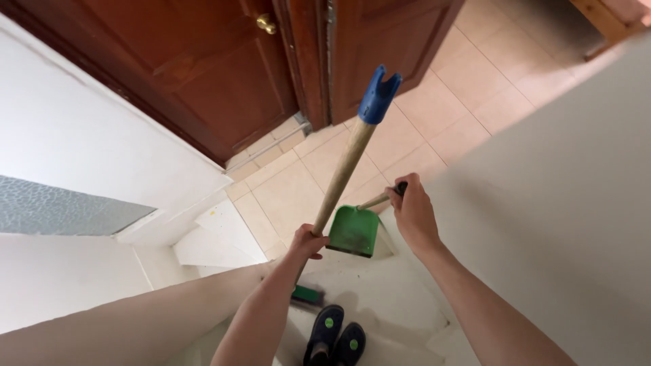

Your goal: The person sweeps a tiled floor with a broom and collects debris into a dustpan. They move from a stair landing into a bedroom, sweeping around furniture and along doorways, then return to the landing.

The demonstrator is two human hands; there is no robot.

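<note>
My left hand [306, 242] grips the wooden handle of a broom [346, 165], which has a blue cap at its top end. The broom's green head [308, 295] rests on a white step just ahead of my feet. My right hand [412, 211] holds the thin wooden handle of a green dustpan [353, 232], which hangs tilted above the step, close to the right of the broom handle. Both arms reach forward from the bottom of the view.
My dark shoes [333, 337] stand on a white stair step [393, 298]. Lower steps [217, 237] turn down to a beige tiled floor [420, 115]. Brown wooden doors [224, 74] stand ahead. White walls [563, 203] close in on both sides.
</note>
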